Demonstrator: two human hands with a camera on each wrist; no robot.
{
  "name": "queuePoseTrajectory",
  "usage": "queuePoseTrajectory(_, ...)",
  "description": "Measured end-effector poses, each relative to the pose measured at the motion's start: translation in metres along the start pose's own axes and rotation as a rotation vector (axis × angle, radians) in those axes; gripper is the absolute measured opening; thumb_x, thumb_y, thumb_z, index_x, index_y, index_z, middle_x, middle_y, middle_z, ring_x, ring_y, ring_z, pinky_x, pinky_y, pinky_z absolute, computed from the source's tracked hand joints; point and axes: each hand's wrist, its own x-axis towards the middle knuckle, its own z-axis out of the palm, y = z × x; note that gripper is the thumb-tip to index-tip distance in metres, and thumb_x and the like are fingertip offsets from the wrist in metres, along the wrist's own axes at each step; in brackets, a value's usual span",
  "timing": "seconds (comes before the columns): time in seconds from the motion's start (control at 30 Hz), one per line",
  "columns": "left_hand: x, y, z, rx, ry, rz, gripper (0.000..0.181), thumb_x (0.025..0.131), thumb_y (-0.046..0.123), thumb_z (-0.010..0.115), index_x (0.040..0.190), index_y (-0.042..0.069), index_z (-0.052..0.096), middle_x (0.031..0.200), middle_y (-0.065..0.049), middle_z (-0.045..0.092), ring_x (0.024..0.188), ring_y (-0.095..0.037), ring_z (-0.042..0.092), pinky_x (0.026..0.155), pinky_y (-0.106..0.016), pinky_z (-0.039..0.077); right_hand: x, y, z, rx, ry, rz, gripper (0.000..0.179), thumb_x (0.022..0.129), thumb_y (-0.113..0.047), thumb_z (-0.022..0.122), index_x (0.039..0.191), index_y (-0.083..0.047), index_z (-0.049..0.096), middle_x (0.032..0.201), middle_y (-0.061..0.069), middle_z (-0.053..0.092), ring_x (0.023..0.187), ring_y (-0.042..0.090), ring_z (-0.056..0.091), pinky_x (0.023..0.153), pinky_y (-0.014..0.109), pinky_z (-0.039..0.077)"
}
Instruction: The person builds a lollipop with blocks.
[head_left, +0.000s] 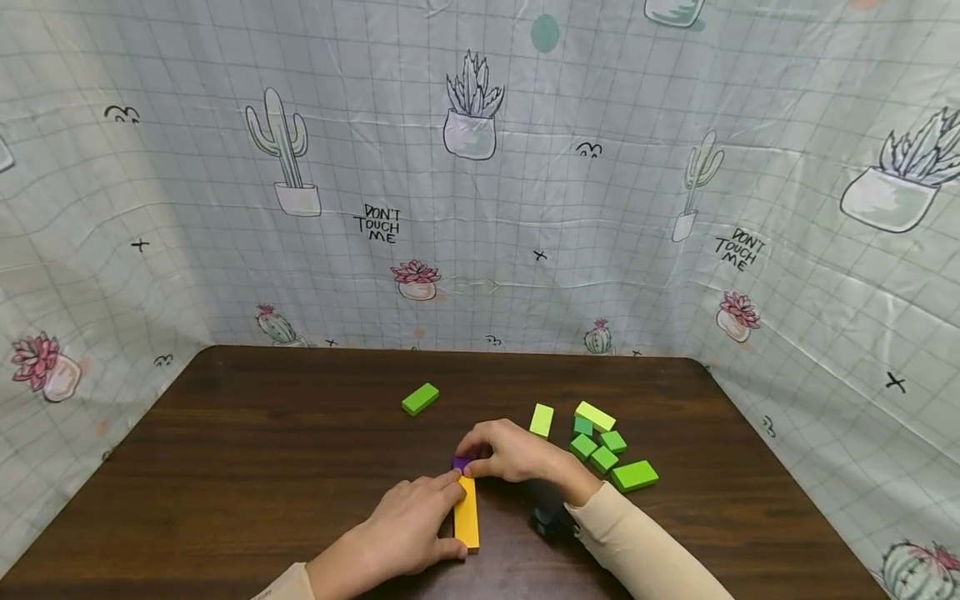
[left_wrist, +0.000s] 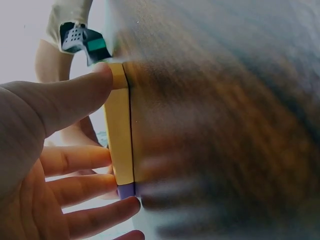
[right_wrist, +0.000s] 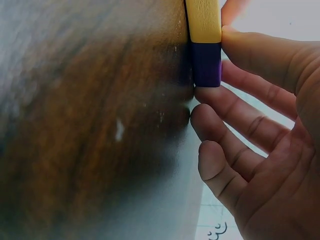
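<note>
A long yellow block (head_left: 467, 518) lies flat on the dark wooden table, pointing away from me. At its far end a small purple block (right_wrist: 206, 65) sits end to end with it, in line. My left hand (head_left: 408, 521) holds the yellow block from the left, thumb at the near end and fingertips near the far end. My right hand (head_left: 517, 452) pinches the purple block, its thumb beside the seam and a fingertip at the block's far end. In the head view, the fingers hide much of the purple block.
Several green blocks (head_left: 603, 458) lie loosely grouped to the right, beyond my right forearm. A light green block (head_left: 542, 420) lies just behind my right hand, and another green block (head_left: 421, 399) lies farther back. A patterned curtain (head_left: 480, 208) surrounds the table (head_left: 262, 450).
</note>
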Motion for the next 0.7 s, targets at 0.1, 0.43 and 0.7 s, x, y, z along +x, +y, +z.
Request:
queuePoseTrajectory(0.1,-0.0002,-0.0006,0.0000,0.007,0.003,0.005,0.064,0.077,0.054,0.073,0.122,0.010,0.061,0.140,-0.010,0.050,0.112,-0.028,0.057,0.086,-0.048,0.049,0.0004,-0.0005,-0.0007,0.001,-0.001,0.001,0.020,0.089,-0.025,0.069,0.108,-0.018,0.071,0.100,-0.010,0.062,0.082,0.004,0.055,0.073,0.020,0.049)
queuePoseTrajectory(0.43,0.0002,-0.0016,-0.0012,0.027,0.015,0.034,0.063,0.077,0.054,0.073,0.121,0.010,0.061,0.139,-0.009,0.051,0.108,-0.028,0.060,0.082,-0.045,0.052,0.0013,-0.0012,-0.0008,0.012,-0.001,0.018,0.021,0.088,-0.025,0.070,0.107,-0.018,0.071,0.097,-0.011,0.062,0.081,0.005,0.055,0.074,0.020,0.049)
queuePoseTrajectory(0.7,0.0000,0.0001,-0.0019,0.025,0.005,0.026,0.063,0.077,0.054,0.073,0.120,0.010,0.062,0.139,-0.008,0.052,0.104,-0.025,0.060,0.081,-0.043,0.052,0.0005,0.0000,-0.0008,0.009,-0.008,0.003,0.023,0.088,-0.026,0.070,0.109,-0.017,0.071,0.098,-0.011,0.062,0.081,0.004,0.055,0.075,0.020,0.049)
